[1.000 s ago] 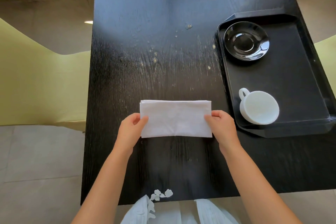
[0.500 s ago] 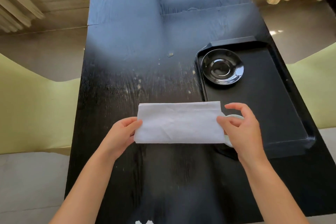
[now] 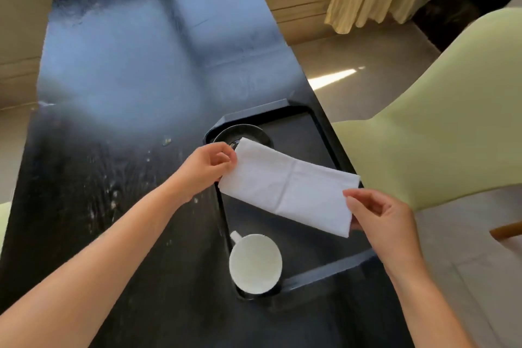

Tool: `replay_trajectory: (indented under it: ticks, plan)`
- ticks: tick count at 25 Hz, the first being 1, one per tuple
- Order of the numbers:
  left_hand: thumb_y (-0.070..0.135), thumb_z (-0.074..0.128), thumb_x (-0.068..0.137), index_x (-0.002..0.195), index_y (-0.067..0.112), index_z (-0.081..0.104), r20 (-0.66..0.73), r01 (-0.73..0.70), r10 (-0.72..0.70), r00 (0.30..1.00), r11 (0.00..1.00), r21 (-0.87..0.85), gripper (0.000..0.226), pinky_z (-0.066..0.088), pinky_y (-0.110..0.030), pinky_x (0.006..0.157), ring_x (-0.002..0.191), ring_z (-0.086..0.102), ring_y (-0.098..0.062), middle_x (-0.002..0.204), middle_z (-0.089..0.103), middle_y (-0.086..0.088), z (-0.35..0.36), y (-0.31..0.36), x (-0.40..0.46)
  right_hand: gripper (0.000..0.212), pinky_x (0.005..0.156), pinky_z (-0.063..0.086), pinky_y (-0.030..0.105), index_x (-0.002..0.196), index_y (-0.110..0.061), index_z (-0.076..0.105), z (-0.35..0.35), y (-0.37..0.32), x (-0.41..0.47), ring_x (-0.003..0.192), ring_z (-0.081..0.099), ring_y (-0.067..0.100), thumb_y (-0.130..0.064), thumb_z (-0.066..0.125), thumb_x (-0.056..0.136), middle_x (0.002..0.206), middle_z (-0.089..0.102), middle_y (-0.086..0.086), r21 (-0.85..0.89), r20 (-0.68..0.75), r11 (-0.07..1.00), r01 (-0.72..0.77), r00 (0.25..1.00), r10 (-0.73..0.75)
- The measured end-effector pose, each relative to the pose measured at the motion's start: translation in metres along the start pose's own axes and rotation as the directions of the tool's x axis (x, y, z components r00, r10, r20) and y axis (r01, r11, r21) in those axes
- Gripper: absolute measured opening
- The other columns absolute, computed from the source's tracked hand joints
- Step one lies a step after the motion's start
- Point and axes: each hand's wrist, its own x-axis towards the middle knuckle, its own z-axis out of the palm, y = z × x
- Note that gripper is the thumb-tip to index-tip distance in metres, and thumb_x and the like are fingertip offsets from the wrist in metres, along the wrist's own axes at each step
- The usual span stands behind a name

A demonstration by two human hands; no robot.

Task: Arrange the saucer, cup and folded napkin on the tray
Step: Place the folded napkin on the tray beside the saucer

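Hanging over the tray (image 3: 324,133), the napkin (image 3: 288,186) is pinched at its ends by the left hand (image 3: 209,167) and right hand (image 3: 378,217). The saucer (image 3: 240,133) is partly hidden; the cup (image 3: 255,264) is seen below.

The middle of the black rectangular plastic tray (image 3: 322,144) lies bare beneath my folded white cloth napkin (image 3: 288,185). The glossy black saucer (image 3: 240,131) blocks its far corner, the white ceramic cup (image 3: 255,264) its near one.

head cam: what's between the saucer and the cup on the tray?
In the head view, the folded napkin, held by the left hand and right hand, spans the tray between saucer and cup.
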Motion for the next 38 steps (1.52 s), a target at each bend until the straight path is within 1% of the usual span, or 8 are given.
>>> replay_trajectory:
  ticks: [7,13,18,23,27,31,35,38]
  plan:
    - [0.003,0.045,0.089,0.087,0.02,0.071,0.156,-0.273,0.225,0.962,0.831,0.484,0.031,0.039,-0.023,0.061,0.063,0.048,-0.012,0.077,0.059,0.011,0.064,0.07,0.105,0.015,0.066,0.058,0.019,0.098,-0.02,0.07,-0.009,0.053,0.022,0.074,0.07,0.007,-0.016,0.065,0.085,0.094,0.071,-0.003,-0.035,-0.026,0.993,-0.115,0.993,0.115]
    - [0.022,0.049,0.091,0.108,0.013,0.067,0.312,-0.347,0.163,0.936,0.572,0.743,0.026,0.046,-0.041,0.092,0.105,0.054,-0.027,0.109,0.06,-0.009,0.121,0.056,0.156,0.026,0.081,0.057,0.025,0.113,-0.014,0.068,0.016,0.095,0.045,0.082,0.068,0.007,-0.022,0.062,0.089,0.091,0.071,-0.005,-0.209,-0.044,0.969,-0.13,0.991,0.123]
    - [0.041,0.057,0.087,0.125,0.016,0.056,0.286,-0.319,0.149,0.947,0.561,0.764,0.046,0.038,-0.039,0.101,0.122,0.042,-0.026,0.131,0.047,-0.007,0.138,0.044,0.161,0.025,0.073,0.051,0.016,0.109,-0.013,0.067,0.016,0.102,0.062,0.083,0.065,0.01,-0.028,0.057,0.092,0.095,0.071,0.002,-0.455,0.059,0.89,0.032,0.998,-0.006]
    - [0.066,0.053,0.078,0.149,0.019,0.015,0.392,-0.436,0.197,0.899,0.293,0.851,0.093,-0.002,-0.058,0.115,0.143,-0.022,-0.025,0.157,-0.02,-0.007,0.153,0.026,0.135,0.035,0.051,0.054,0.026,0.09,-0.013,0.068,0.018,0.112,0.067,0.072,0.06,0.019,-0.028,0.084,0.063,0.083,0.063,0.007,-0.774,0.092,0.573,0.271,0.942,-0.322]
    - [0.061,0.049,0.084,0.147,0.038,-0.01,0.501,-0.51,0.127,0.856,0.368,0.778,0.089,0.0,-0.054,0.117,0.144,-0.019,-0.024,0.157,-0.021,-0.005,0.156,0.01,0.135,0.05,0.097,0.045,0.048,0.124,-0.012,0.059,0.022,0.128,0.071,0.124,0.052,0.033,-0.035,0.069,0.081,0.131,0.058,0.017,-0.83,0.272,0.36,0.425,0.874,-0.404]
    - [0.069,0.051,0.077,0.146,0.04,-0.011,0.521,-0.538,0.146,0.841,0.34,0.772,0.097,-0.007,-0.057,0.113,0.143,-0.021,-0.026,0.156,-0.023,-0.007,0.156,0.005,0.138,0.056,0.104,0.036,0.049,0.128,-0.011,0.056,0.024,0.127,0.072,0.129,0.047,0.032,-0.041,0.027,0.091,0.135,0.054,0.016,-0.859,0.309,0.324,0.396,0.906,-0.289]
    - [0.07,0.045,0.08,0.146,0.038,-0.013,0.509,-0.523,0.131,0.851,0.298,0.798,0.094,-0.005,-0.057,0.114,0.143,-0.02,-0.026,0.157,-0.022,-0.006,0.157,0.008,0.13,0.057,0.112,0.021,0.048,0.13,-0.011,0.051,0.028,0.129,0.071,0.133,0.04,0.033,-0.039,0.018,0.094,0.139,0.05,0.018,-0.868,0.325,0.311,0.386,0.917,-0.231]
    - [0.064,0.035,0.088,0.146,0.039,-0.013,0.46,-0.488,0.167,0.872,0.38,0.786,0.08,-0.01,-0.055,0.114,0.143,-0.021,-0.021,0.158,-0.021,-0.001,0.143,0.007,0.111,0.069,0.104,0.036,0.052,0.127,-0.013,0.055,0.021,0.119,0.071,0.13,0.046,0.03,-0.041,0.0,0.098,0.137,0.053,0.015,-0.857,0.293,0.362,0.367,0.924,-0.245]
